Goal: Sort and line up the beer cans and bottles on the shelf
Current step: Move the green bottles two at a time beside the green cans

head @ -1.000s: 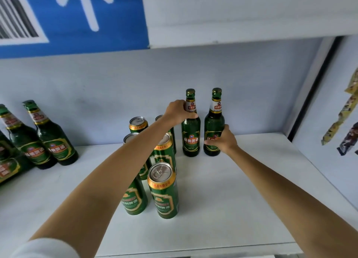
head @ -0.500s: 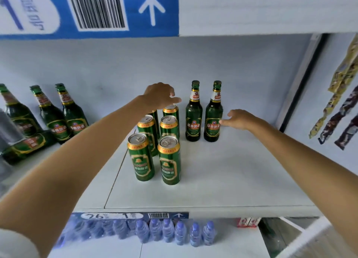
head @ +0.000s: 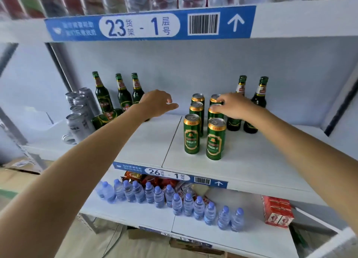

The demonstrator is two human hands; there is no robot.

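Note:
Several green beer cans stand in two short rows on the white shelf (head: pixel 261 161); the front pair are a left can (head: pixel 191 136) and a right can (head: pixel 216 141). My right hand (head: pixel 232 106) reaches over them, thumb and fingertips pinching the top rim of the middle can of the right row (head: pixel 214 113). Behind my right hand stand two green bottles (head: pixel 259 95). My left hand (head: pixel 157 103) hovers open, holding nothing, between the cans and three upright green bottles (head: pixel 123 95) on the left. Another green bottle (head: pixel 106 117) lies on its side there.
Several silver cans (head: pixel 79 122) stand at the shelf's left end. The upper shelf edge carries a blue label (head: pixel 147 25). On the shelf below are small water bottles (head: pixel 158 196), snack packets and red cartons (head: pixel 278 211). Bare shelf lies between the two hands.
The view has pulled back and turned left. My right hand went from beside the right bottles to the top of the right can row. My left hand moved left, away from the cans.

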